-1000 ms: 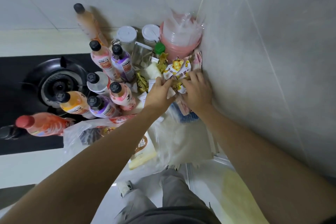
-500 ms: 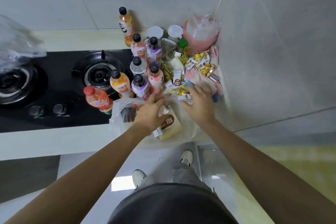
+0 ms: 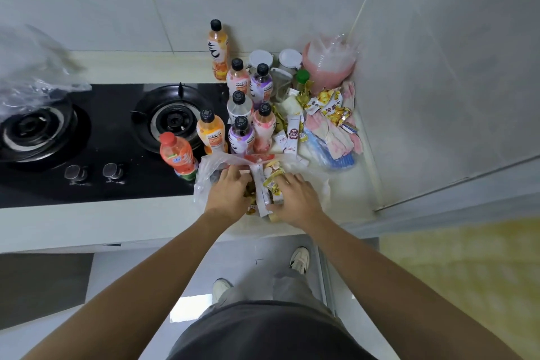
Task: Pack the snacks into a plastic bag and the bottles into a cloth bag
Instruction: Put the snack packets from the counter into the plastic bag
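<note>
A clear plastic bag lies open at the counter's front edge. My left hand and my right hand press a bunch of snack packets between them over the bag's mouth. More snack packets lie loose behind, near the right wall. Several drink bottles stand upright to the left of those snacks, with a red-capped bottle at the front left and a tall orange one at the back. I cannot pick out a cloth bag.
A black two-burner gas hob fills the counter's left side, with crumpled plastic on its far left burner. White-lidded jars and a pink bagged stack stand in the back corner. Tiled walls close off the back and right.
Both hands have drawn back from the snack pile by the wall to the plastic bag at the front edge, carrying packets with them. My head has pulled back, widening the view.
</note>
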Action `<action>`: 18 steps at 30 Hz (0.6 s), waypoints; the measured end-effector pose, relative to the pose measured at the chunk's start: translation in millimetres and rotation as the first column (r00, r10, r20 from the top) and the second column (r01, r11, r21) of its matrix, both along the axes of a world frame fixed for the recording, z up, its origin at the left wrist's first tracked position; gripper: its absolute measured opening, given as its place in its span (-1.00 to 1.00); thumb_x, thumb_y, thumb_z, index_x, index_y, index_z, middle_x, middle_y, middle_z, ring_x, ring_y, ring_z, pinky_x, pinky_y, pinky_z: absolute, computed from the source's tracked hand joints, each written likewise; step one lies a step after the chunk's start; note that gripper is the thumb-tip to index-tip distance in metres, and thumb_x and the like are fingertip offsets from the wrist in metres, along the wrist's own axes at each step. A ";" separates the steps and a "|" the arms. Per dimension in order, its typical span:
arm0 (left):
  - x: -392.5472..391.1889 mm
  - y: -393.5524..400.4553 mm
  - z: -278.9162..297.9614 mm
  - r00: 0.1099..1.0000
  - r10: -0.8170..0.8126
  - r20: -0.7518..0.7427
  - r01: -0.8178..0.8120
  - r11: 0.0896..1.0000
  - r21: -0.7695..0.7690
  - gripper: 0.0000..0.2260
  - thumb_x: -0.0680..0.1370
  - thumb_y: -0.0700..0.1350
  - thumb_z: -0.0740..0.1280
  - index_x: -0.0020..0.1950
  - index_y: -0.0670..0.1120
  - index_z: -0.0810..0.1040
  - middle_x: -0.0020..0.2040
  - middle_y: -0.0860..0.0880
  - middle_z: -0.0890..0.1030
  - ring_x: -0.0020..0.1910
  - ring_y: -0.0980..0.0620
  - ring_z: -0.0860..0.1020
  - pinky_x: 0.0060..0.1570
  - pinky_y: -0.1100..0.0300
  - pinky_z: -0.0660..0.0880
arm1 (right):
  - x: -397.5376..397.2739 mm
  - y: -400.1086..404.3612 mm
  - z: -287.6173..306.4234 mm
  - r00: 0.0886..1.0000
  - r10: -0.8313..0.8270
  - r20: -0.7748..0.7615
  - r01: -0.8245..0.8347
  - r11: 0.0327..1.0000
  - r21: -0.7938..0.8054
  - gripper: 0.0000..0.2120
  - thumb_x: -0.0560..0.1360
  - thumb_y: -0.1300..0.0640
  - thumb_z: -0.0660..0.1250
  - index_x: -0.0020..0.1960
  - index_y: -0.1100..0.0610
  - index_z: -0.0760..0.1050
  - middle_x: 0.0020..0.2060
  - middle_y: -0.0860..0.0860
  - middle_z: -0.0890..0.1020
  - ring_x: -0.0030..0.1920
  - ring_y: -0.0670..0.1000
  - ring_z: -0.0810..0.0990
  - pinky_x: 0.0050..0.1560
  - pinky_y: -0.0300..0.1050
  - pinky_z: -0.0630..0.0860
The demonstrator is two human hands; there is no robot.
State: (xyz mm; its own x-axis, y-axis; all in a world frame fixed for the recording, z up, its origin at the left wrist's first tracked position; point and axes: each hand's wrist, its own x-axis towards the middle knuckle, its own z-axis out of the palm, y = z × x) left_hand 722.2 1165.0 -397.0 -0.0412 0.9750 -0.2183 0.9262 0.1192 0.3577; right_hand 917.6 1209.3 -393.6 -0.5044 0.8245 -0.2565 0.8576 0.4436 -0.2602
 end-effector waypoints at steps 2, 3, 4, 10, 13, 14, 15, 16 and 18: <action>4.6 0.1 4.6 1.000 -0.023 0.008 0.022 0.997 0.072 -0.71 0.52 -0.11 0.39 0.24 -0.09 0.56 0.20 -0.14 0.46 0.21 -0.22 0.44 -0.03 -0.07 0.54 | 2.4 1.7 4.4 0.999 0.016 -0.030 -0.015 0.999 0.042 -0.47 0.49 -0.19 0.36 0.35 0.07 0.46 0.25 0.03 0.53 0.25 0.14 0.46 0.17 0.09 0.48; 7.2 2.3 7.1 0.999 -0.032 0.013 0.030 0.995 0.098 -0.74 0.54 -0.11 0.36 0.22 -0.09 0.56 0.18 -0.13 0.47 0.19 -0.22 0.45 -0.07 -0.06 0.54 | 4.1 4.3 6.9 0.999 0.011 -0.049 -0.007 0.997 0.083 -0.52 0.52 -0.16 0.31 0.34 0.08 0.47 0.23 0.03 0.54 0.23 0.12 0.47 0.15 0.07 0.48; 9.8 6.1 10.2 0.999 -0.041 0.020 0.038 0.992 0.120 -0.74 0.55 -0.10 0.34 0.23 -0.09 0.55 0.17 -0.13 0.48 0.19 -0.21 0.46 -0.08 -0.05 0.54 | 5.8 8.3 9.8 0.998 0.001 -0.067 0.007 0.992 0.123 -0.58 0.55 -0.12 0.27 0.32 0.08 0.48 0.19 0.03 0.54 0.21 0.12 0.48 0.13 0.06 0.50; 36.9 51.9 31.6 0.992 -0.121 0.037 0.113 0.980 0.163 -0.66 0.60 -0.07 0.31 0.36 -0.06 0.45 0.23 -0.15 0.45 0.19 -0.18 0.45 0.11 -0.11 0.53 | 35.1 58.7 30.3 0.984 -0.154 -0.091 0.171 0.957 0.233 -0.72 0.61 0.05 0.27 0.25 0.17 0.51 0.20 0.12 0.53 0.31 0.18 0.46 0.28 0.14 0.49; 58.9 79.7 35.5 0.990 -0.130 0.055 0.124 0.988 0.092 -0.61 0.61 -0.04 0.29 0.44 -0.04 0.39 0.32 -0.13 0.40 0.30 -0.17 0.42 0.16 -0.11 0.53 | 59.6 90.9 35.3 0.964 -0.262 -0.044 0.265 0.936 0.231 -0.64 0.58 0.09 0.32 0.34 0.19 0.49 0.28 0.16 0.51 0.36 0.22 0.43 0.29 0.14 0.43; 66.8 89.0 35.3 0.990 -0.126 0.065 0.120 0.990 0.079 -0.61 0.61 -0.03 0.28 0.44 -0.03 0.39 0.30 -0.11 0.39 0.30 -0.16 0.42 0.13 -0.09 0.54 | 67.8 102.0 35.2 0.955 -0.295 -0.030 0.293 0.926 0.240 -0.62 0.56 0.10 0.34 0.35 0.19 0.49 0.30 0.17 0.50 0.36 0.23 0.44 0.29 0.14 0.43; 74.8 99.2 34.1 0.990 -0.125 0.067 0.121 0.990 0.069 -0.62 0.62 -0.03 0.28 0.43 -0.03 0.39 0.28 -0.11 0.39 0.29 -0.15 0.42 0.10 -0.07 0.54 | 76.0 113.3 33.3 0.948 -0.317 -0.018 0.312 0.917 0.250 -0.60 0.54 0.10 0.35 0.34 0.20 0.49 0.30 0.18 0.51 0.35 0.24 0.45 0.30 0.14 0.42; 82.9 109.6 33.7 0.990 -0.128 0.063 0.124 0.990 0.068 -0.62 0.62 -0.03 0.27 0.44 -0.02 0.39 0.28 -0.11 0.40 0.28 -0.15 0.43 0.08 -0.06 0.54 | 83.4 124.6 30.8 0.942 -0.334 -0.003 0.324 0.911 0.253 -0.58 0.52 0.09 0.35 0.34 0.21 0.48 0.30 0.20 0.51 0.34 0.26 0.46 0.32 0.14 0.40; 98.5 133.4 30.7 0.989 -0.124 0.074 0.119 0.991 0.066 -0.59 0.61 -0.03 0.26 0.46 -0.02 0.36 0.26 -0.11 0.41 0.27 -0.17 0.45 0.09 -0.07 0.53 | 96.4 148.0 23.5 0.933 -0.358 0.042 0.340 0.911 0.235 -0.51 0.49 0.09 0.31 0.38 0.25 0.44 0.35 0.25 0.48 0.37 0.29 0.44 0.38 0.15 0.37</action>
State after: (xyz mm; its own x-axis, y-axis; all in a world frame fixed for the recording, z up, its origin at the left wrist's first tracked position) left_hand 820.7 1298.5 -366.3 0.0935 0.9834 -0.1555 0.9015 -0.0174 0.4325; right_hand 1014.1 1357.3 -370.1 -0.1591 0.9843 -0.0767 0.9822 0.1500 -0.1129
